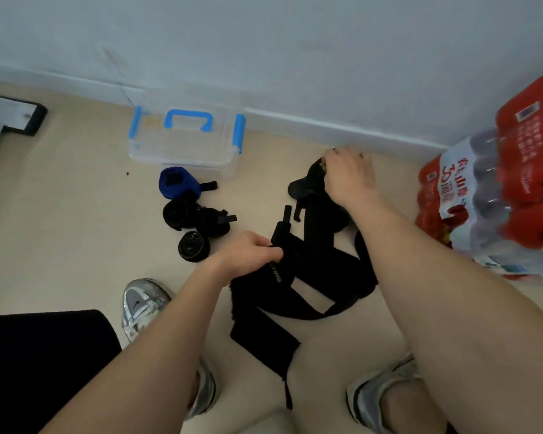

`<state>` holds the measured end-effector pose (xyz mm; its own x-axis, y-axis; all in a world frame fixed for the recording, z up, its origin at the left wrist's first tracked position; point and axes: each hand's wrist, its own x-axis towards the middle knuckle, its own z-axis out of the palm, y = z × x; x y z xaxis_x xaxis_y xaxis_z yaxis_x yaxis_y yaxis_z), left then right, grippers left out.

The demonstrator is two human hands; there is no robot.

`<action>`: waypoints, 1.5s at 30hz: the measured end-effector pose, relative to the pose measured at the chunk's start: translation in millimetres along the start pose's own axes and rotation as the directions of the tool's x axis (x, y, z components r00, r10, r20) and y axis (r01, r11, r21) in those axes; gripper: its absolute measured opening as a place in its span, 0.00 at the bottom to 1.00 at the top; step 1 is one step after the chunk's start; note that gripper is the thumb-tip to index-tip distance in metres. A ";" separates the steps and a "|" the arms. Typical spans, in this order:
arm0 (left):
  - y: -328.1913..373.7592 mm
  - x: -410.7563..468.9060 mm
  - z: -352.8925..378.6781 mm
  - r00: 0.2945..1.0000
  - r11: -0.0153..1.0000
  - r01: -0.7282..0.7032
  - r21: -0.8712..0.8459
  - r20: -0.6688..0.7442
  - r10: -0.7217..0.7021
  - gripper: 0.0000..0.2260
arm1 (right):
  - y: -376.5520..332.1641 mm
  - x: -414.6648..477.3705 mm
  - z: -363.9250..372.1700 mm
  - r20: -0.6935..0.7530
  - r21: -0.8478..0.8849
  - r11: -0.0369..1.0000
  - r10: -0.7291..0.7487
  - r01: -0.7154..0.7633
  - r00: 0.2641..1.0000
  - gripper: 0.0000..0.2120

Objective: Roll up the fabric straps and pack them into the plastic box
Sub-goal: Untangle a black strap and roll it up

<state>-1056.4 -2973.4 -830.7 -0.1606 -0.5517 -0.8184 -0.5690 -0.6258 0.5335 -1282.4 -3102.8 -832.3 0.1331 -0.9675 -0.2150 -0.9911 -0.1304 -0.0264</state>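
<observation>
Beige floor (pixel 60 214) below a white wall; I see a red-wrapped water bottle pack (pixel 499 198) at right. Yellow "ING" shows on the loose black straps (pixel 323 270), gripped by the left hand (pixel 248 255). The right hand (pixel 348 177) grasps another black strap (pixel 304 186). Rolled straps (pixel 177 214) lie before the clear plastic box (pixel 182 145).
</observation>
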 end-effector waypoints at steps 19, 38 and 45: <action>23.1 7.1 -7.3 1.000 1.000 -0.013 -0.025 -0.025 0.012 0.10 | 44.6 42.0 -34.3 -0.015 -0.347 0.936 -0.064 0.055 0.998 0.16; 167.7 -228.7 -26.0 0.878 0.791 -0.466 -0.398 -0.093 0.470 0.13 | -7.5 -106.1 -301.5 -0.248 -0.008 0.997 -0.079 0.080 0.965 0.26; 233.2 -298.3 -68.0 0.739 0.755 -0.643 -0.131 -0.365 0.566 0.14 | 2.0 -129.0 -368.4 -0.266 0.069 0.988 -0.115 0.138 0.957 0.05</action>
<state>-1086.3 -2992.2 -447.6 -0.1460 -0.9634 -0.2248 -0.2203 -0.1899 0.9568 -1300.6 -3058.1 -445.0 0.2419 -0.9687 0.0566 -0.9611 -0.2472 -0.1233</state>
